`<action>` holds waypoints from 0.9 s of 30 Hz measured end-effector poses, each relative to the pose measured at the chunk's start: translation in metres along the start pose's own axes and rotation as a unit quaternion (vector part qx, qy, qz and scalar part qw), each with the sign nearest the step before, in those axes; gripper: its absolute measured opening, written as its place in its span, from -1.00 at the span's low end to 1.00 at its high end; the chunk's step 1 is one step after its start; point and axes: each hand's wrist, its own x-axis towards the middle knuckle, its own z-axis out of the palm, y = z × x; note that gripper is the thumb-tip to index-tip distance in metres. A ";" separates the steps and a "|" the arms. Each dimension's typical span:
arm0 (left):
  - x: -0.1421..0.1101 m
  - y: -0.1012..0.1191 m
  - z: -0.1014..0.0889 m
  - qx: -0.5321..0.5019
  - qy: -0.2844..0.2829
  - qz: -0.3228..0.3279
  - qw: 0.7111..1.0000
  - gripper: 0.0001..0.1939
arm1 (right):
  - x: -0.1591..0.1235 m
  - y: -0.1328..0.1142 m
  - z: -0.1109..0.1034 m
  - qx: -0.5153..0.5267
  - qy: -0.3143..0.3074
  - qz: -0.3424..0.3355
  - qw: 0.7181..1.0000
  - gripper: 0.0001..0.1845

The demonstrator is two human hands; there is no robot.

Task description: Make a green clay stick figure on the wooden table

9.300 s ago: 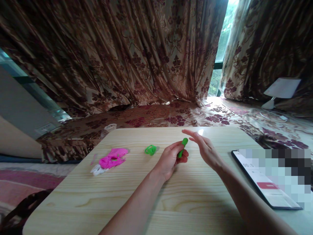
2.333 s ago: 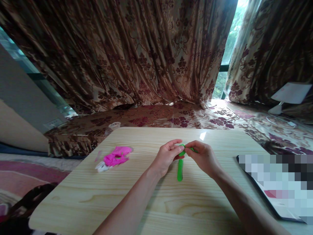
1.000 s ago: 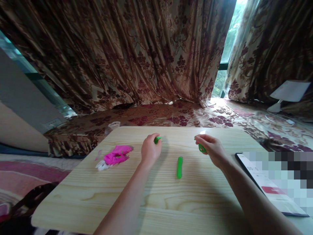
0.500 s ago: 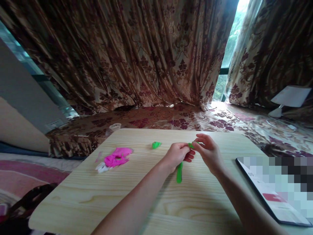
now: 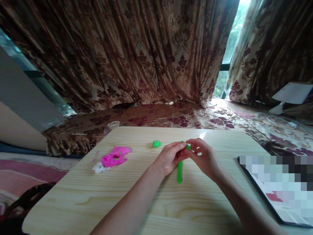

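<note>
The left hand (image 5: 170, 157) and right hand (image 5: 204, 156) meet, fingertips pinched on a small green piece (image 5: 188, 147) above the surface (image 5: 102, 199), probably so each steadies it against the other; the green strip (image 5: 179, 173) lies close by, seemingly within reach. Unlike a second ago, the hands are together and the green lump (image 5: 156, 144) lies free.
</note>
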 end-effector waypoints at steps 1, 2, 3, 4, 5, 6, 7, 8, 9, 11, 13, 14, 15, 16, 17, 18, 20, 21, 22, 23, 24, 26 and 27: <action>0.000 0.001 0.000 0.006 0.008 0.003 1.000 -0.92 | -0.001 0.000 0.001 0.008 0.006 0.009 1.000 -0.75; 0.000 0.001 0.000 0.008 0.014 0.006 1.000 -0.93 | -0.001 -0.001 0.002 0.015 0.012 0.018 1.000 -0.74; 0.000 0.002 0.000 0.005 0.018 0.007 1.000 -0.93 | -0.002 -0.001 0.002 0.023 0.013 0.023 0.999 -0.74; 0.000 0.002 -0.001 -0.003 0.020 0.006 1.000 -0.93 | -0.002 -0.002 0.003 0.031 0.008 0.024 0.999 -0.76; 0.001 0.002 -0.001 -0.011 0.022 0.002 1.000 -0.93 | -0.002 -0.003 0.002 0.037 0.001 0.021 0.999 -0.79; 0.001 0.002 -0.001 -0.015 0.023 -0.002 1.000 -0.93 | -0.002 -0.004 0.002 0.041 -0.006 0.015 0.999 -0.83; 0.001 0.001 -0.001 -0.008 0.023 -0.004 1.000 -0.93 | -0.001 -0.004 0.001 0.042 -0.013 0.008 0.999 -0.87; 0.001 0.000 -0.001 0.010 0.024 0.000 1.000 -0.92 | -0.001 -0.005 0.000 0.036 -0.015 0.001 0.999 -0.89; 0.001 -0.001 0.000 0.036 0.026 0.009 0.999 -0.91 | -0.001 -0.005 -0.001 0.025 -0.013 -0.004 1.000 -0.89; 0.000 -0.003 0.003 0.082 0.024 0.037 0.996 -0.89 | -0.001 -0.003 -0.003 -0.013 -0.001 -0.013 1.000 -0.86; -0.002 -0.006 0.007 0.096 0.002 0.052 0.994 -0.83 | -0.001 -0.001 -0.004 -0.053 0.011 -0.020 0.998 -0.84; -0.003 -0.007 0.008 0.096 -0.016 0.054 0.994 -0.79 | -0.001 0.001 -0.004 -0.068 0.015 -0.023 0.997 -0.83; -0.003 -0.008 0.009 0.097 -0.034 0.057 0.993 -0.76 | -0.002 0.001 -0.004 -0.078 0.018 -0.028 0.996 -0.81; -0.004 -0.009 0.010 0.102 -0.046 0.063 0.992 -0.73 | -0.002 0.002 -0.004 -0.082 0.021 -0.033 0.996 -0.78; -0.004 -0.009 0.010 0.113 -0.050 0.072 0.990 -0.72 | -0.003 0.001 -0.003 -0.081 0.023 -0.038 0.996 -0.75; -0.003 -0.009 0.009 0.126 -0.045 0.082 0.988 -0.72 | -0.003 0.000 -0.003 -0.077 0.022 -0.042 0.996 -0.72; -0.002 -0.008 0.008 0.147 -0.027 0.093 0.984 -0.74 | -0.003 -0.003 -0.002 -0.058 0.009 -0.050 0.997 -0.72; -0.002 -0.008 0.007 0.153 -0.020 0.094 0.984 -0.75 | -0.003 -0.004 -0.002 -0.051 0.000 -0.053 0.997 -0.74; -0.001 -0.007 0.006 0.159 -0.015 0.091 0.983 -0.75 | -0.003 -0.005 -0.001 -0.047 -0.009 -0.056 0.997 -0.75; -0.001 -0.006 0.005 0.164 -0.013 0.088 0.983 -0.76 | -0.003 -0.005 -0.001 -0.047 -0.013 -0.058 0.997 -0.76; -0.001 -0.006 0.005 0.167 -0.013 0.084 0.982 -0.76 | -0.003 -0.005 -0.002 -0.052 -0.013 -0.060 0.997 -0.74; -0.002 -0.006 0.005 0.166 -0.019 0.077 0.983 -0.75 | -0.002 -0.004 -0.002 -0.067 -0.006 -0.061 0.996 -0.71; -0.003 -0.005 0.005 0.160 -0.024 0.076 0.984 -0.74 | -0.002 -0.003 -0.002 -0.073 -0.004 -0.061 0.995 -0.70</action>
